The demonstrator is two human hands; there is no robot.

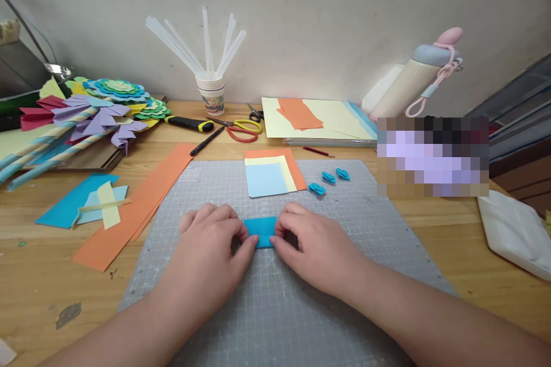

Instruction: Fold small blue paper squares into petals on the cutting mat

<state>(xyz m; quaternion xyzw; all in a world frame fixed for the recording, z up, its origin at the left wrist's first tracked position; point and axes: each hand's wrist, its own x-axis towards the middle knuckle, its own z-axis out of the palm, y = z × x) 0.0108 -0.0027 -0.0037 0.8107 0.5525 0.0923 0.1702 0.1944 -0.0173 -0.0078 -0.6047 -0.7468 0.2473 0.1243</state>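
A small folded piece of blue paper lies on the grey cutting mat, with a crease along its near part. My left hand pinches its left end between thumb and fingers. At the right end, my right hand pinches it the same way, thumb on the near edge. Both hands hide the ends of the strip. Just beyond them is a stack of orange, yellow and light blue paper sheets. To its right sit three small folded blue paper pieces.
Orange strips and blue paper lie left. Behind are a utility knife, scissors, a black pen and a paper cup of white strips. Paper flowers stand far left; a bottle leans right.
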